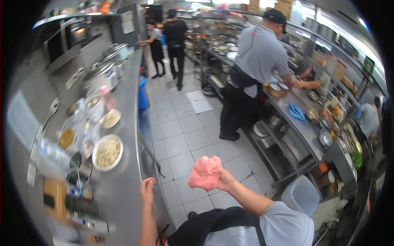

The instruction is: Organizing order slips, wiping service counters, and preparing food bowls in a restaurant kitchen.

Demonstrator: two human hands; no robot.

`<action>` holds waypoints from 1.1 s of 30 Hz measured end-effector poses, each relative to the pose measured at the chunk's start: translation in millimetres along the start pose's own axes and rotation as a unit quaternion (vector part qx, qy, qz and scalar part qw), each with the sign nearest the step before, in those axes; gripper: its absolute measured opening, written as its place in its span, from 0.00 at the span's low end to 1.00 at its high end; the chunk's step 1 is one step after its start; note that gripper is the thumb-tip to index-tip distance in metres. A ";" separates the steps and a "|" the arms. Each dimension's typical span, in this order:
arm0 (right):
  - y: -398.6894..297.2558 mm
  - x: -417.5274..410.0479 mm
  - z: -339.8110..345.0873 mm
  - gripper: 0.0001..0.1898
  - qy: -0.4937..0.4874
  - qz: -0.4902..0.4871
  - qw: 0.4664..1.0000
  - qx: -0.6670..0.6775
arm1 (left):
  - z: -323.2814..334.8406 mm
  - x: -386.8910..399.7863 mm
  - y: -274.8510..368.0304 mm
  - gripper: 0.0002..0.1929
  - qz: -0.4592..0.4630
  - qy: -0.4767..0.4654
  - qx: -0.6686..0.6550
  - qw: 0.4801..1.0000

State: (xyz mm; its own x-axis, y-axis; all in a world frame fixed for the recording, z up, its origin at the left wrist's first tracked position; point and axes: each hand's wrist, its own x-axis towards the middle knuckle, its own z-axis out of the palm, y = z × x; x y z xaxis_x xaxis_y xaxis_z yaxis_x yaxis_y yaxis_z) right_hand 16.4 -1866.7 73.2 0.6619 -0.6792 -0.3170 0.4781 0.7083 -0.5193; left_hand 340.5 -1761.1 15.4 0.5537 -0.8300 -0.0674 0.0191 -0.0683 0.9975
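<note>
A crumpled pink cloth (204, 173) is held in front of me over the tiled aisle, bunched in my right hand (225, 180). My left hand (146, 189) is by the edge of the steel counter (126, 184), its fingers loosely curled and nothing visible in them. Further up that counter is a white oval bowl (107, 152) of pale shredded food. Behind it stands a smaller white bowl (111, 118) with similar contents.
Clear containers (92, 104), a rice cooker (100, 77) and a cardboard box (55, 196) line the left counter. A co-worker (260, 58) stands at the right steel worktable (295, 129), near a blue cloth (296, 111). A plastic-lined bin (300, 195) is at lower right. Two people (175, 40) are further down the aisle.
</note>
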 end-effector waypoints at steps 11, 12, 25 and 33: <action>-67.6 327.2 6.0 0.24 -0.131 0.156 0.977 0.063 | 15.8 311.4 31.0 0.22 -0.045 0.138 -0.151 0.978; -78.6 358.6 26.6 0.24 -0.137 0.136 0.980 0.050 | 16.7 344.7 21.3 0.21 -0.033 0.134 -0.153 0.979; -132.8 671.2 81.1 0.19 -0.159 0.295 0.942 0.014 | -5.0 554.3 26.3 0.42 0.000 0.461 -0.428 0.777; -126.1 727.6 106.5 0.24 -0.219 0.321 0.921 0.022 | -21.5 539.7 29.1 0.44 0.041 0.482 -0.426 0.765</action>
State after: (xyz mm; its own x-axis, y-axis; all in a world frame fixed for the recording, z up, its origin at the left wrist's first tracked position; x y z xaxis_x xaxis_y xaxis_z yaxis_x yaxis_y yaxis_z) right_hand 499.1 -2429.8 -7.5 0.9812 0.0189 -0.1919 -0.0769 0.9509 -0.2997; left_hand 657.8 -2199.1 8.5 0.9304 0.0091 -0.3663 0.2602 0.6875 0.6780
